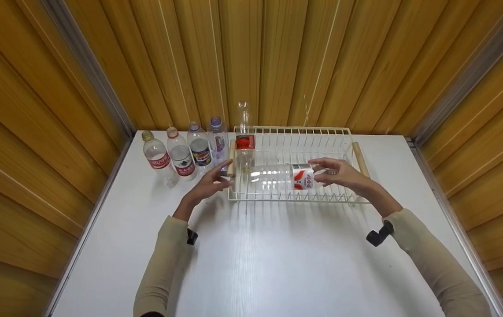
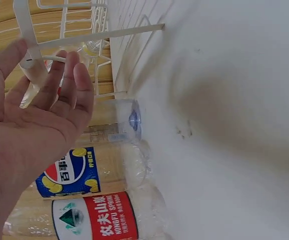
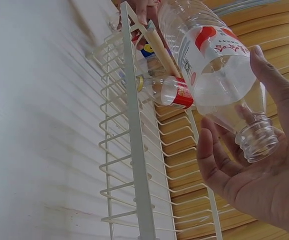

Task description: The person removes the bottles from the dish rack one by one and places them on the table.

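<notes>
A clear plastic bottle (image 1: 273, 177) with a white and red label lies sideways over the front left of a cream wire rack (image 1: 295, 200). My right hand (image 1: 337, 173) holds it at the neck end, thumb by the label's edge and fingers below; its uncapped neck (image 3: 257, 140) points into the palm. My left hand (image 1: 207, 185) is at the rack's left wooden handle (image 1: 232, 154), thumb and fingers around its front end. Another bottle (image 1: 245, 143), red-labelled with a gold neck ring, lies along the rack's left side, neck toward the front.
Several bottles stand left of the rack: a red-labelled one (image 1: 159, 158), a Nongfu Spring one (image 2: 99, 217), a Pepsi one (image 2: 69, 172) and a purple-capped one (image 1: 218, 141). The rack's right wooden handle (image 1: 360, 159) lies beyond my right hand. Wooden walls (image 1: 278, 66) enclose the white table (image 1: 278, 264).
</notes>
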`<state>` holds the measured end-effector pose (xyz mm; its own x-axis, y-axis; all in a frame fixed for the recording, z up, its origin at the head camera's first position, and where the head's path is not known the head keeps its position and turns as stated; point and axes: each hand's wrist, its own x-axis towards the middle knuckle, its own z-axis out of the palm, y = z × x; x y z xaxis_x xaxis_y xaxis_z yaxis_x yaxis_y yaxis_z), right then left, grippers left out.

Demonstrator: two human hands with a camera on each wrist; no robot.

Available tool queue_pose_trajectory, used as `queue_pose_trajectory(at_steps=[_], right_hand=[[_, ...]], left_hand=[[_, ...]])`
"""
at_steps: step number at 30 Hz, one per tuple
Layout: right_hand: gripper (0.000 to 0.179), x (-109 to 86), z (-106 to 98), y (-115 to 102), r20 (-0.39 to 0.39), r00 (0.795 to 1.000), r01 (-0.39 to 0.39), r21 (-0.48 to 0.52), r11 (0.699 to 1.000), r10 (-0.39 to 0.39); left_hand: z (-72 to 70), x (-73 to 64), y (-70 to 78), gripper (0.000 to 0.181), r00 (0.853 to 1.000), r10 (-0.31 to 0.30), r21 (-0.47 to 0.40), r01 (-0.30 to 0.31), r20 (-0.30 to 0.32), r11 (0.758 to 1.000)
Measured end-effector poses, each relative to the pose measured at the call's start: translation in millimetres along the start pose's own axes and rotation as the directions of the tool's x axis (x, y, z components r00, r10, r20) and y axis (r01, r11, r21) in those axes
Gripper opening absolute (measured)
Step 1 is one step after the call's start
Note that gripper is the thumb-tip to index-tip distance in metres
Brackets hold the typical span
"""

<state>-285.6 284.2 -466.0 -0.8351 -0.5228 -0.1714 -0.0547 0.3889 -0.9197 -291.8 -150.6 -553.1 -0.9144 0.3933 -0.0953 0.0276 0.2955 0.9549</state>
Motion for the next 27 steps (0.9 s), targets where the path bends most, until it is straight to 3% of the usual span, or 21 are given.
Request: queue_pose_trajectory(at_steps=[3,6,9,12,15,17,20,23,27], right_hand=[[0.058,-1.4,0.3,-0.6,-0.004,1.0,0.001,-0.011,1.0,-0.001],[0.058,-1.9,2.4,-2.2,-0.004,1.0,0.008,-0.021,1.0,-0.008],[0.059,-2.7,5.3,-4.4,-0.005,1.0,0.014,-0.023,1.0,-0.014],[0.059,-3.6,7.2,-6.0,-0.009,1.0,0.018,-0.029,0.999,-0.018],[0.06,-5.1,9.4,-8.1,-0.007,1.0,0.02,-0.049,0.999,-0.02],[0.061,-6.0,10.4,-9.7,-0.003,1.0,0.027,-0.065,0.998,-0.027],[0.062,-7.3,12.5,-13.4,-0.002,0.999,0.036,-0.074,0.997,-0.036],[0.063,-8.7,13.6,-16.4,0.0,0.998,0.055,-0.089,0.995,-0.055],[0.063,-9.4,14.6,-19.4,0.005,0.997,0.076,-0.09,0.993,-0.076]], left_hand=[[-0.2,-3.0,7.6,0.069,0.996,0.088,0.122,-0.087,-0.004,0.989],[-0.9,-6.2,15.9,0.06,0.985,0.175,0.239,-0.169,-0.005,0.956],[-2.1,-11.0,26.8,0.052,0.97,0.239,0.352,-0.21,-0.04,0.912],[-2.4,-17.6,41.8,0.045,0.958,0.271,0.478,-0.196,-0.092,0.856],[0.0,-25.9,60.7,0.041,0.962,0.254,0.566,-0.154,-0.102,0.81],[4.0,-30.1,73.8,0.039,0.97,0.234,0.583,-0.153,-0.066,0.798],[12.6,-35.1,92.5,0.04,0.975,0.218,0.566,-0.197,0.032,0.8],[23.4,-37.1,107.5,0.05,0.969,0.2,0.543,-0.248,0.146,0.802],[36.1,-37.1,121.7,0.065,0.951,0.153,0.547,-0.281,0.268,0.788]])
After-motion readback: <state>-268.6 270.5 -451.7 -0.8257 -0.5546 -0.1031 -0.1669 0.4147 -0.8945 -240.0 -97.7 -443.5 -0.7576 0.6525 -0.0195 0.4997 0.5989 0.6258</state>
